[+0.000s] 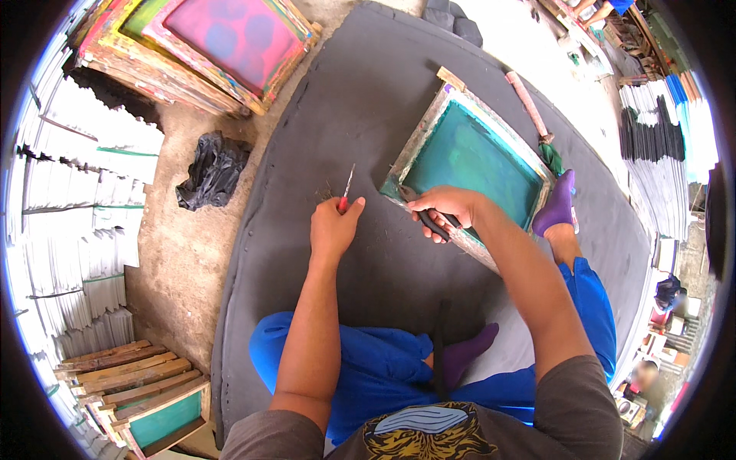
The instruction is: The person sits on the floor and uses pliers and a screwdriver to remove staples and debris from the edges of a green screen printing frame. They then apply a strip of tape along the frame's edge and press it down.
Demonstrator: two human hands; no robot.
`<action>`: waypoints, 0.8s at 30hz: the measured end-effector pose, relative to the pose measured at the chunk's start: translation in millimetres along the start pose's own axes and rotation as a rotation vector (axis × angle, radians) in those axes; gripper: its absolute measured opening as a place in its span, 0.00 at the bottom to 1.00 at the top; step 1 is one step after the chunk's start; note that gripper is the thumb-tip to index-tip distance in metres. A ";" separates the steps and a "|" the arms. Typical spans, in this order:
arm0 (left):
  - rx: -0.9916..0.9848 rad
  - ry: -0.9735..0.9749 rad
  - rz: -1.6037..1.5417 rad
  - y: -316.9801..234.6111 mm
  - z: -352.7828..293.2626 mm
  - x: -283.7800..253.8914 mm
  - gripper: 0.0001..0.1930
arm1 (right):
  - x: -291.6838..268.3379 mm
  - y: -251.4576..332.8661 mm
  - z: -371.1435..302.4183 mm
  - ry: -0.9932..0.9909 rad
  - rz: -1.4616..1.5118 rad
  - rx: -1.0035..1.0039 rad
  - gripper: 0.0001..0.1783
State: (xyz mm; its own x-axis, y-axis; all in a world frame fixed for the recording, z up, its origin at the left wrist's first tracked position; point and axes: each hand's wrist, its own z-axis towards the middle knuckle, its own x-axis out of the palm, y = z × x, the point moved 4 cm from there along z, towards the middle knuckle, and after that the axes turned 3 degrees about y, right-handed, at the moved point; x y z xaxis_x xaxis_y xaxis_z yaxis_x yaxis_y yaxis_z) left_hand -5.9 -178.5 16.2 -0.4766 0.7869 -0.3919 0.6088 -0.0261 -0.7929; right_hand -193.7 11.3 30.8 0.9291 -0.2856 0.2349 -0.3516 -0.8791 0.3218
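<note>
My left hand (335, 226) is closed round a red-handled screwdriver (349, 181), its thin metal shaft pointing up and away from me. In my right hand (448, 211) are pliers (434, 224) with black handles. Their jaws are at the near left corner of a wooden screen-printing frame (477, 172); whether they grip anything there I cannot tell. The frame has green mesh and paint-stained edges, and lies tilted across the dark padded surface (337, 100). Dark bits of debris (328, 192) lie beside my left hand.
A pink stick (527, 103) with green cloth at one end lies beyond the frame. My purple-socked foot (556, 203) is against its right side. At left are a black plastic bag (214, 170), stacked printing screens (222, 46) and white sheet stacks (73, 253). More frames (165, 418) stand lower left.
</note>
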 end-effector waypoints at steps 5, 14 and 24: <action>0.012 0.006 -0.010 4.1 4.0 2.3 0.25 | 41.9 8.8 -13.9 -0.336 -0.112 -0.078 0.14; 0.015 0.020 0.000 -4.7 -2.3 3.0 0.24 | 90.9 -16.8 26.1 -0.779 0.019 -0.405 0.18; 0.046 0.025 -0.010 -7.5 -2.1 3.5 0.23 | 121.7 -23.1 37.7 -1.194 -0.249 -0.477 0.22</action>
State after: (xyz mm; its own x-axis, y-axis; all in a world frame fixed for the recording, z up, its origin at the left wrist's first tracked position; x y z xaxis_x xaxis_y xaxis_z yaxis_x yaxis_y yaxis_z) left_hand -10.8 -174.3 21.8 -0.4663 0.8024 -0.3726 0.5741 -0.0460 -0.8175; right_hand -68.2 -17.6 17.4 0.4160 -0.5129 -0.7510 0.0665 -0.8064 0.5876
